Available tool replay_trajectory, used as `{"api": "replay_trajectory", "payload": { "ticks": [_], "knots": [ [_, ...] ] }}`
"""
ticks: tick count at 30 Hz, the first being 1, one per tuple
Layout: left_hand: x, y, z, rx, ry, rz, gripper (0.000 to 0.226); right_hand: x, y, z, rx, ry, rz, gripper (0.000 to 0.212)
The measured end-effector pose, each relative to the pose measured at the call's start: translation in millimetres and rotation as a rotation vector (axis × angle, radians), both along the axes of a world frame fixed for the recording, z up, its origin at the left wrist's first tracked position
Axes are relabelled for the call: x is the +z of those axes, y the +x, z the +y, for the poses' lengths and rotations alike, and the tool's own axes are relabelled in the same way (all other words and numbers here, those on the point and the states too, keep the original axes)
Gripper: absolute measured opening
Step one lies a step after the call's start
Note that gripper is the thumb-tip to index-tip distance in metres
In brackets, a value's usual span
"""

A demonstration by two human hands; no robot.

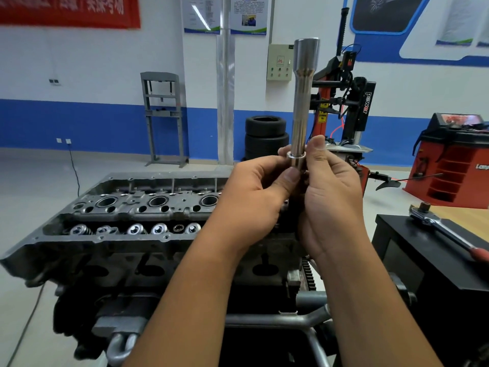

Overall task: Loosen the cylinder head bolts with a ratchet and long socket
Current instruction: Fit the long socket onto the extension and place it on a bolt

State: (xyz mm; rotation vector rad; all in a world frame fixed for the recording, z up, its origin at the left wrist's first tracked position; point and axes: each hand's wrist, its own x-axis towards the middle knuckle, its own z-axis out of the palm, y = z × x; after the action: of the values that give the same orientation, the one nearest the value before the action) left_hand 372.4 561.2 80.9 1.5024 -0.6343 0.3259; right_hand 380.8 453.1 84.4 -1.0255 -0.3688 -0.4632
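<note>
Both forearms reach up from the bottom of the view, and between them I hold the long socket [302, 107] upright in front of me. My left hand [254, 202] pinches its lower collar, thumb across the front; my right hand [330, 197] closes on the same end from the other side, fingertips [316, 143] touching the shaft just above the collar. Neither hand is spread; both are curled onto that bottom end.

It looks like polished steel, so I judge it rigid, fairly heavy for its slimness, and slippery under bare skin. Held low like this it is top-heavy, with the flared end well above my hands. The stepped collar gives the surest purchase; higher up the smooth shaft would slide.

Below and behind my hands sits the cylinder head [127, 215], its valve springs and bores open to view, well under the socket. Which recesses hold the bolts I cannot tell. On the black cabinet [428, 260] to my right lies the ratchet [439, 229], apart from both hands and untouched.
</note>
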Motion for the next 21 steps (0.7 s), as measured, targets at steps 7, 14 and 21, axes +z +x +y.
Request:
{"api": "replay_trajectory", "payload": {
  "ticks": [7, 14, 21],
  "knots": [
    [-1.4, 0.5, 0.6, 0.026, -0.033, -0.005, 0.015, -2.0, -2.4, -0.8, -0.028, -0.069, -0.028, 0.043],
    [-0.9, 1.8, 2.3, 0.022, -0.002, 0.016, 0.022, -0.1, -3.6, 2.6, -0.049, -0.077, -0.017, 0.040],
    [-3.3, 4.5, -0.9, 0.072, 0.025, -0.012, 0.020, -2.0, -2.0, -0.1, -0.057, -0.053, -0.026, 0.029]
  ]
}}
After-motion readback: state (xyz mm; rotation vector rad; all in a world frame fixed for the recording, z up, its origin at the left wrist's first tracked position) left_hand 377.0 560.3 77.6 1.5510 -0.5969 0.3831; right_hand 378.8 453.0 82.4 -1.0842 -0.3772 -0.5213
